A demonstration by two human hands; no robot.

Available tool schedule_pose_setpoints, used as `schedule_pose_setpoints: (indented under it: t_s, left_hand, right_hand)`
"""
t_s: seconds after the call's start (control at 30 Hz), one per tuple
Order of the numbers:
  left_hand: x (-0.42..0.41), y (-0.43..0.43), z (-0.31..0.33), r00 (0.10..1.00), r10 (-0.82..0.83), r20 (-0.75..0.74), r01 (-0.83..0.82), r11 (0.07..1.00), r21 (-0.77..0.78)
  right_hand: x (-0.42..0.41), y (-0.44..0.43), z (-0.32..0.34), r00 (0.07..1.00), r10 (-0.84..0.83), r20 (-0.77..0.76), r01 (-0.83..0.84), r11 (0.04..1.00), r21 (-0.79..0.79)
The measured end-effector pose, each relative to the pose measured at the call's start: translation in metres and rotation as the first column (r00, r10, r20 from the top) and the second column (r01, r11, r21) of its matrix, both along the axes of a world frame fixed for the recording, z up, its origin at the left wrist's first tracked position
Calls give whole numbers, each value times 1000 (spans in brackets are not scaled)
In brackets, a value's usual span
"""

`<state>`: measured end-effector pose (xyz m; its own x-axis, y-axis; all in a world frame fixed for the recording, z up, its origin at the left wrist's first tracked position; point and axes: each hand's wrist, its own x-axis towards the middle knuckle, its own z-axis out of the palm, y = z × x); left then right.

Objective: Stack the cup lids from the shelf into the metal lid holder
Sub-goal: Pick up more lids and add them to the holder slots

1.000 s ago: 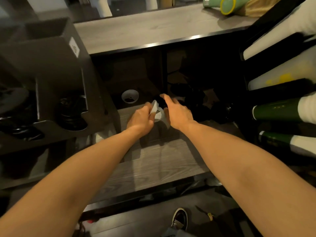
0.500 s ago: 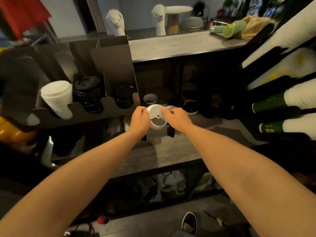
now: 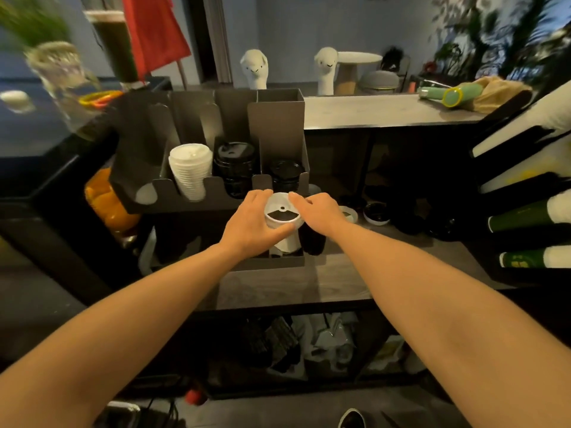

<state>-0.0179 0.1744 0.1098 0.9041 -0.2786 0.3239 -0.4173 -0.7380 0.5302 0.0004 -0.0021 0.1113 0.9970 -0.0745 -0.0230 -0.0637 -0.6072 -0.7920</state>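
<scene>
White cup lid (image 3: 282, 213) held flat, sip hole up, between both hands; left hand (image 3: 251, 222) curls round its left rim, right hand (image 3: 321, 211) pinches the right; metal lid holder (image 3: 278, 118) just beyond; its white lid stack (image 3: 190, 171) lies up-left, nearer the left hand.

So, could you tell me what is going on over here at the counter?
A person pinches a round white plastic cup lid by its rim with the left hand and the right hand, just in front of the dark metal lid holder. The holder already has one stack of white lids and two stacks of black lids. Loose lids lie on the wooden shelf.
</scene>
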Motion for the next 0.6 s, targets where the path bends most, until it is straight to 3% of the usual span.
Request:
schedule_pose_setpoints:
  t_s: [0.13, 0.27, 0.4, 0.6]
  left_hand:
    - [3, 29, 14, 1000, 5, -4, -5, 1000, 9]
    - [8, 62, 32, 995, -4, 97, 1, 999, 37]
    - [29, 102, 55, 970, 163, 178, -153, 986, -70]
    - [79, 138, 76, 934, 355, 41, -350, 932, -93]
  right_hand:
    - [9, 26, 17, 997, 71, 12, -71, 997, -40]
    - [22, 51, 37, 985, 174, 21, -174, 985, 6]
    - [40, 77, 63, 955, 271, 120, -279, 959, 58]
    - [67, 125, 102, 916, 389, 101, -393, 920, 18]
